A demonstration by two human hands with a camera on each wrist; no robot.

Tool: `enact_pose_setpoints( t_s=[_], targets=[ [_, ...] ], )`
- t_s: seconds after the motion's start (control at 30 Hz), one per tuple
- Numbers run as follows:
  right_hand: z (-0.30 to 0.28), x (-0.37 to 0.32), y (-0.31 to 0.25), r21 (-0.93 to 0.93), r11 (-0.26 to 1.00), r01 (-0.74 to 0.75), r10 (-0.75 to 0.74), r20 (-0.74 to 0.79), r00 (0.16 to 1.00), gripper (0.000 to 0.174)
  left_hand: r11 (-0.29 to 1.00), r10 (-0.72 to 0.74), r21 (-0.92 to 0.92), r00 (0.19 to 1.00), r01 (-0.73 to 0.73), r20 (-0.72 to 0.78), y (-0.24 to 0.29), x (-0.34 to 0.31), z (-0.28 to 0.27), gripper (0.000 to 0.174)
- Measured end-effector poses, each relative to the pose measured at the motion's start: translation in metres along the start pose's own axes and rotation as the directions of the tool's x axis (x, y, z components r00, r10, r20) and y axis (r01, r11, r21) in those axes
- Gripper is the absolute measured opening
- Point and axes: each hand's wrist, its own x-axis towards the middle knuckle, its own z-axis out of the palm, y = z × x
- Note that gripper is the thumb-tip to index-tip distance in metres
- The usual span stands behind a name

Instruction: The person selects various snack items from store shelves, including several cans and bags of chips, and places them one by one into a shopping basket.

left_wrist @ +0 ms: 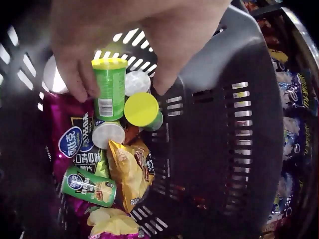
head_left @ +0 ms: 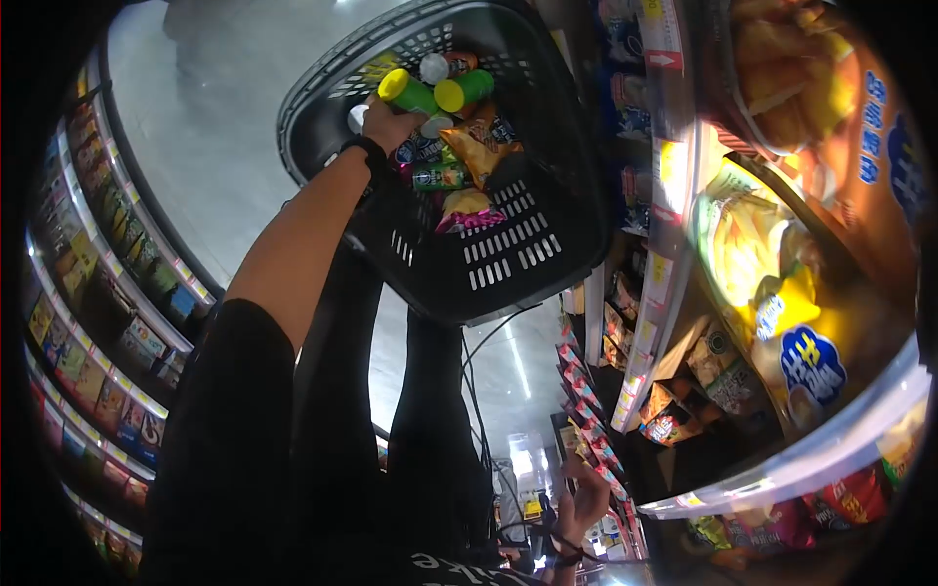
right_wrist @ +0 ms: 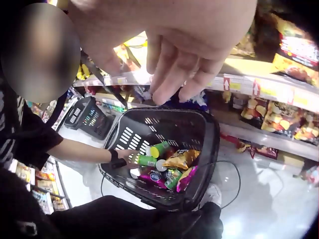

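My left hand point(head_left: 389, 129) reaches down into a black shopping basket point(left_wrist: 214, 134). In the left wrist view its fingertips lie along the side of a green snack canister point(left_wrist: 110, 94) with a yellow lid, while the thumb stands apart on the other side. Another canister with a yellow lid point(left_wrist: 141, 109) leans beside it. Around them lie a green canister point(left_wrist: 89, 187) on its side, an orange chip bag point(left_wrist: 128, 172) and a purple chip bag point(left_wrist: 67, 134). My right hand point(right_wrist: 187, 55) hangs with loosely bent fingers, holding nothing, above and outside the basket.
Shelves of chip bags point(right_wrist: 271, 119) run close along the basket's far side. More shelving point(head_left: 98, 361) lines the aisle at left. A second basket point(right_wrist: 89, 119) stands on the floor behind. A thin black cable point(right_wrist: 238, 181) loops beside the basket near a shoe point(right_wrist: 213, 193).
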Motion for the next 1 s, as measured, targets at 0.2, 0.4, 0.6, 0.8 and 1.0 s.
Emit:
enact_pose_setpoints(
  t_s=[0.2,0.4,0.6,0.8,1.0],
  targets=[
    [-0.002,0.004,0.018,-0.042,0.999,-0.024,0.017,-0.166,0.986,0.054,0.968,-0.024,0.215,0.897,0.132,-0.441,-0.021,0.048,0.027,0.082],
    [-0.005,-0.006,0.016,0.017,0.997,-0.073,0.075,-0.200,0.977,0.052,0.987,-0.079,0.085,0.868,0.138,-0.490,-0.049,0.074,0.042,0.073],
    [0.012,-0.005,-0.021,0.041,0.994,-0.104,0.111,-0.221,0.969,0.050,0.990,0.013,0.133,0.935,0.036,-0.354,-0.025,0.029,0.021,0.050],
    [0.027,-0.011,-0.074,0.050,0.996,-0.072,0.080,-0.205,0.975,0.033,0.935,-0.248,-0.206,0.948,0.288,0.200,0.108,-0.134,-0.038,0.038],
    [0.000,-0.039,-0.153,0.053,0.969,0.240,-0.228,-0.170,0.959,0.046,0.917,-0.226,-0.147,0.786,0.371,0.575,0.239,-0.314,-0.109,0.043]
  ],
)
